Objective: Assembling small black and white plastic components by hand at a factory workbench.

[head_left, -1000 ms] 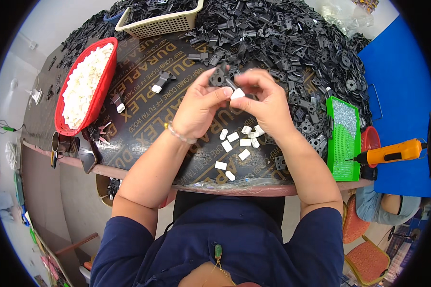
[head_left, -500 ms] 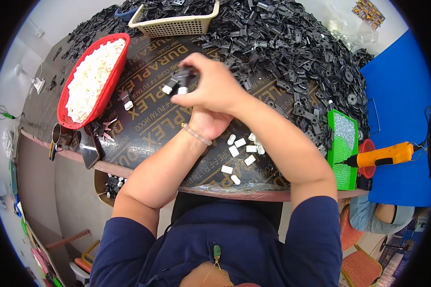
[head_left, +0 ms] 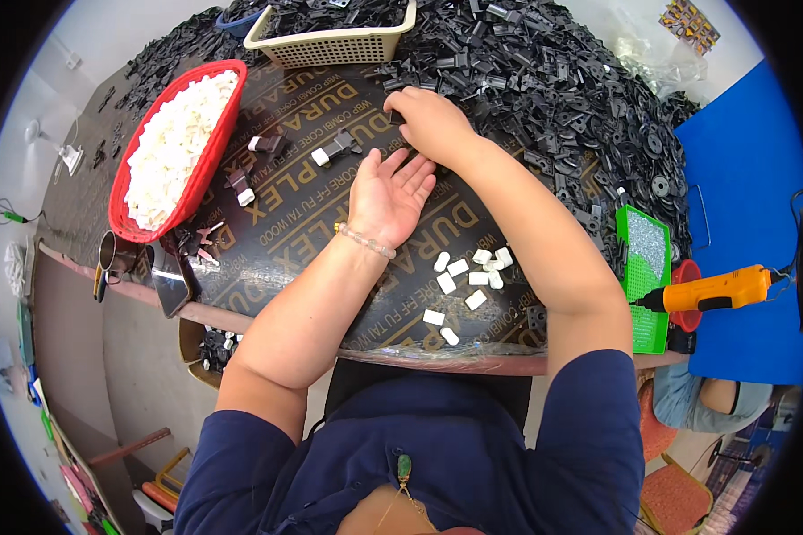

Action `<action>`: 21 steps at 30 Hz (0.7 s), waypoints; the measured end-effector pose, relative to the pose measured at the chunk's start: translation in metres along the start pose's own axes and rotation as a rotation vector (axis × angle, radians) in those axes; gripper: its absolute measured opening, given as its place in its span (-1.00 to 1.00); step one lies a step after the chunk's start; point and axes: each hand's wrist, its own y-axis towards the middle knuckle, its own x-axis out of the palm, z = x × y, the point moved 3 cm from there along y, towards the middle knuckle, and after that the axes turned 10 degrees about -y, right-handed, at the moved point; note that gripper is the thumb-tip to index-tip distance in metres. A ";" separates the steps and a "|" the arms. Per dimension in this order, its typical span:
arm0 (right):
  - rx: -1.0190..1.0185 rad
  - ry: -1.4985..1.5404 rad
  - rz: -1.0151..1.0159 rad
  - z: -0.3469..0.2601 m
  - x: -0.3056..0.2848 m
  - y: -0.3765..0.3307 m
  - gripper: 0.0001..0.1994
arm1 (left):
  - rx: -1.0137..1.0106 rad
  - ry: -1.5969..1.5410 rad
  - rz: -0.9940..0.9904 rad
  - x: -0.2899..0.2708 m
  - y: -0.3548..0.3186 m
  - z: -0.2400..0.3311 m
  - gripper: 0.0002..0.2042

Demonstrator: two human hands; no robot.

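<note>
My left hand (head_left: 391, 198) lies palm up over the table, fingers spread and nothing in it. Just beyond it, my right hand (head_left: 435, 127) is closed, its fingers curled over a small black plastic part (head_left: 396, 117) that is mostly hidden. To the left of the hands lie a black part with a white end (head_left: 337, 147), a second such part (head_left: 269, 144) and a third (head_left: 240, 185) by the red basket. Several loose white caps (head_left: 477, 278) are scattered on the table nearer to me, to the right of my left forearm.
A red basket (head_left: 239, 100) full of white caps stands at the left. A beige basket (head_left: 339, 50) of black parts is at the back, beside a large heap of black parts (head_left: 544, 98). At right are a green tray (head_left: 658, 334) and an orange electric screwdriver (head_left: 718, 290).
My right hand has let go of black parts with white ends, two of which now lie on the table, and has moved right toward the heap. My left hand has come into clear view, opened.
</note>
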 end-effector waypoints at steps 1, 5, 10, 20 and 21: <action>0.003 -0.004 -0.002 -0.005 -0.015 -0.011 -0.78 | -0.045 -0.012 -0.013 0.001 -0.002 0.000 -0.46; -0.063 0.390 -0.065 -0.022 -0.079 -0.064 -0.66 | -0.254 -0.007 -0.244 0.010 -0.007 -0.005 -0.57; 0.216 0.504 0.130 0.036 -0.118 -0.120 -0.73 | -0.021 0.188 -0.260 0.021 -0.022 -0.009 -0.83; 0.184 -0.031 -0.090 0.053 -0.071 -0.166 -0.51 | -0.159 0.416 -0.289 0.010 -0.022 -0.028 -0.61; 0.319 0.132 -0.071 0.045 -0.081 -0.159 -0.50 | -0.158 0.424 -0.284 0.010 -0.022 -0.028 -0.61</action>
